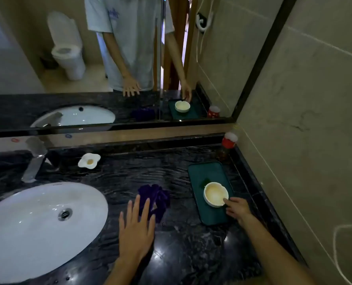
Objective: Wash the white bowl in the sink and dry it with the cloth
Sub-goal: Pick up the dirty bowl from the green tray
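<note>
The white bowl (214,193) stands upright on a dark green tray (204,173) at the right of the dark marble counter; its inside looks stained yellowish. My right hand (238,207) touches the bowl's near rim with its fingertips, fingers curled around the edge. A crumpled purple cloth (157,195) lies on the counter between tray and sink. My left hand (137,229) is flat with fingers spread, its fingertips over the cloth's near edge. The white oval sink (27,229) with a metal drain is at the left, dry-looking.
A chrome tap (34,159) stands behind the sink. A small white flower-shaped dish (89,160) sits near it. A jar with a red lid (228,144) stands in the back right corner by the tiled wall. A mirror runs along the back.
</note>
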Demonstrator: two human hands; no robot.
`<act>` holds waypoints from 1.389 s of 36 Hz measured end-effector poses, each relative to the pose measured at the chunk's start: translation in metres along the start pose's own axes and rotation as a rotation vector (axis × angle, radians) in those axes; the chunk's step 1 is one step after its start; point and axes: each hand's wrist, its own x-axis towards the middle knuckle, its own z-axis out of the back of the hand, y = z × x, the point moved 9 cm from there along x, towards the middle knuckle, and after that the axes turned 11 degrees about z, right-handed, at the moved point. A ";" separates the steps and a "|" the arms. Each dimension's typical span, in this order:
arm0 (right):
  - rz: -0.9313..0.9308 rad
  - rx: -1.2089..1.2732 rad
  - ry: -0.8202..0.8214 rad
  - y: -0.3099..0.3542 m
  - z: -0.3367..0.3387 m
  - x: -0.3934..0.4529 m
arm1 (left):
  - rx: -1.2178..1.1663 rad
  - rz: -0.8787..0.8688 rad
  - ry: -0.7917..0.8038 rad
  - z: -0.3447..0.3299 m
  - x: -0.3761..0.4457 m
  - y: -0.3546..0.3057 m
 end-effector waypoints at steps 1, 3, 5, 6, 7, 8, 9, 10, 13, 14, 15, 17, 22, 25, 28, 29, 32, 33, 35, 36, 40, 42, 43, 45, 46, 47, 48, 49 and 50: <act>-0.010 -0.012 -0.001 -0.003 -0.001 0.003 | -0.006 0.013 0.006 0.001 0.001 0.000; -0.037 -0.035 -0.010 -0.008 -0.001 0.005 | -0.005 0.018 -0.026 0.003 0.006 0.001; -0.038 -0.027 -0.013 -0.013 -0.004 0.008 | -0.034 0.016 -0.042 0.001 0.009 0.001; -0.039 -0.030 -0.024 -0.015 -0.005 0.010 | -0.024 0.009 -0.045 0.000 0.009 -0.001; -0.037 -0.026 -0.036 -0.016 -0.005 0.012 | -0.018 0.008 -0.046 0.000 0.010 -0.001; -0.036 -0.017 -0.048 -0.018 -0.005 0.015 | -0.017 0.005 -0.028 -0.001 0.012 -0.002; -0.042 0.000 -0.061 -0.019 -0.005 0.017 | -0.020 0.002 -0.028 -0.002 0.013 -0.002; -0.051 0.014 -0.071 -0.021 -0.005 0.018 | -0.020 0.002 -0.024 -0.002 0.014 -0.002; -0.060 0.066 -0.087 -0.023 -0.006 0.022 | -0.022 0.010 -0.029 -0.001 0.015 -0.002; -0.065 0.084 -0.089 -0.023 -0.006 0.023 | -0.017 0.011 -0.033 0.000 0.015 -0.001; -0.071 0.099 -0.092 -0.023 -0.006 0.023 | -0.018 0.011 -0.036 0.000 0.015 -0.002; -0.080 0.124 -0.091 -0.024 -0.008 0.025 | -0.026 0.017 -0.034 0.001 0.015 0.000; -0.033 0.170 -0.092 -0.016 -0.006 0.022 | -0.031 0.039 -0.016 -0.001 0.015 0.007; -0.014 0.168 -0.095 -0.013 -0.004 0.023 | -0.037 0.038 -0.024 0.000 0.014 0.009; 0.001 0.151 -0.093 -0.006 -0.001 0.021 | -0.033 0.041 -0.023 0.002 0.012 0.011; 0.014 0.148 -0.087 -0.002 0.000 0.020 | -0.037 0.042 -0.026 0.004 0.011 0.012; 0.074 0.134 -0.060 0.015 0.000 0.012 | -0.048 0.036 -0.035 0.008 0.008 0.014; 0.091 0.128 -0.052 0.020 0.000 0.009 | -0.048 0.037 -0.036 0.008 0.007 0.016; 0.116 0.125 -0.038 0.027 0.000 0.003 | -0.067 0.047 -0.026 0.008 0.007 0.020; 0.129 0.126 -0.029 0.031 -0.001 -0.001 | -0.089 0.055 -0.012 0.008 0.007 0.022; 0.179 0.114 0.022 0.043 -0.010 -0.022 | -0.203 0.060 0.059 0.007 0.009 0.027; 0.198 0.102 0.056 0.047 -0.018 -0.035 | -0.296 0.067 0.091 0.008 0.010 0.030; 0.203 0.097 0.072 0.049 -0.022 -0.042 | -0.355 0.074 0.109 0.008 0.011 0.032; 0.206 0.104 0.107 0.053 -0.032 -0.059 | -0.508 0.102 0.166 0.008 0.012 0.036; 0.208 0.112 0.126 0.055 -0.038 -0.067 | -0.592 0.128 0.198 0.008 0.011 0.038; 0.214 0.117 0.146 0.057 -0.043 -0.075 | -0.656 0.158 0.222 0.010 0.010 0.041; 0.220 0.120 0.166 0.059 -0.048 -0.083 | -0.692 0.186 0.236 0.011 0.008 0.044; 0.227 0.122 0.184 0.062 -0.053 -0.090 | -0.707 0.213 0.250 0.012 0.006 0.048; 0.232 0.123 0.200 0.064 -0.057 -0.097 | -0.715 0.239 0.267 0.011 0.004 0.052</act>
